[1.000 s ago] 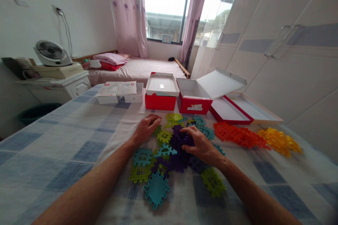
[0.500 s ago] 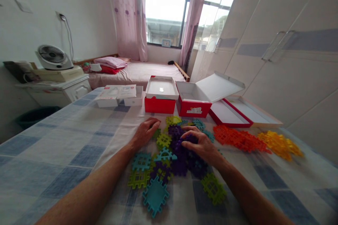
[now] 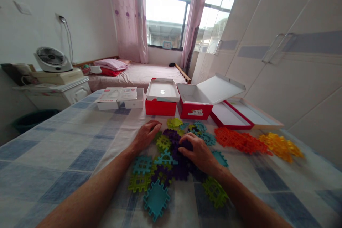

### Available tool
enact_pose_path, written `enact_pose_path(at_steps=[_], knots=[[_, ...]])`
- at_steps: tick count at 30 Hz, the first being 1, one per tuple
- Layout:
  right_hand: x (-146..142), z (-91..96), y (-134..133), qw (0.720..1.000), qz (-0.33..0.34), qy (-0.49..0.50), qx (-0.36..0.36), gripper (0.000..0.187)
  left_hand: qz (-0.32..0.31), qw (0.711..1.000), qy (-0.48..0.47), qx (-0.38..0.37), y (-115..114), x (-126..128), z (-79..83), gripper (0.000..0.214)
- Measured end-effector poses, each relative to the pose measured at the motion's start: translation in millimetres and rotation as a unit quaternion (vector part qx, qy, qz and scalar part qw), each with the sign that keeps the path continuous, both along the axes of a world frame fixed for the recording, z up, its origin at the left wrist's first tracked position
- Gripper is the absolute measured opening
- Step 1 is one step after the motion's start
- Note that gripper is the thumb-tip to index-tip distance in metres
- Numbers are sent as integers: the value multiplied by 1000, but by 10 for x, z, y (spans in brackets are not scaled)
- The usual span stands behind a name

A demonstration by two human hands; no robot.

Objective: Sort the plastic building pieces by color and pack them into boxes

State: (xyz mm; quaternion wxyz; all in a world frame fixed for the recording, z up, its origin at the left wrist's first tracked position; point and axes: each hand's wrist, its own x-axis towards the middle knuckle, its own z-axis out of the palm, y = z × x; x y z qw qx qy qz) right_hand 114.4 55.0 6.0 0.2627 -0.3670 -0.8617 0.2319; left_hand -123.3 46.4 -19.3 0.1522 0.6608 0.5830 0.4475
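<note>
A heap of flat interlocking plastic tiles lies on the checked tablecloth [image 3: 61,149]: purple tiles [image 3: 173,139], lime tiles [image 3: 163,142] and teal tiles [image 3: 156,197]. My left hand [image 3: 145,134] rests palm down on the heap's left edge, fingers curled over a green tile. My right hand [image 3: 196,152] lies on the purple tiles with its fingers bent around them; what it grips is partly hidden. An orange-red pile [image 3: 235,139] and a yellow pile [image 3: 281,145] sit apart to the right.
Two red boxes [image 3: 161,107] [image 3: 195,110] with open white lids stand behind the tiles, with a flat red-edged tray [image 3: 232,115] to their right and white boxes [image 3: 117,98] to the left. A cabinet with a fan [image 3: 52,58], a bed [image 3: 144,71] and wardrobe doors surround the table.
My right hand slid a little left and toward me over the purple tiles. My left hand stayed at the heap's edge. The view tilted slightly.
</note>
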Motion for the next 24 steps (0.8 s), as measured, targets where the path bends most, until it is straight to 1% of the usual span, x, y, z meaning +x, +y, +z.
enact_pose_path(at_steps=[2, 5, 8, 12, 18, 20, 22, 24], knots=[[20, -3, 11, 1000, -16, -3, -4, 12, 1, 1000, 0, 0, 0, 0, 0, 37], [52, 6, 42, 998, -61, 1, -12, 13, -2, 1000, -6, 0, 0, -1, -5, 38], [81, 16, 74, 996, -91, 13, -24, 18, -7, 1000, -12, 1, -3, -3, -8, 38], [122, 31, 86, 998, -56, 25, -34, 24, -8, 999, -29, -16, -17, 2, 5, 40], [141, 36, 39, 998, 38, 25, -54, 21, -15, 998, -50, -23, -18, 11, 19, 42], [115, 10, 21, 998, 51, 15, -36, 20, -14, 998, -49, -22, -14, 11, 19, 42], [80, -18, 9, 999, 49, -9, -11, 28, -12, 999, -46, -20, -10, 8, 13, 42], [47, -38, 5, 998, 44, -43, -1, 45, -7, 999, -43, -19, -5, 4, 4, 42]])
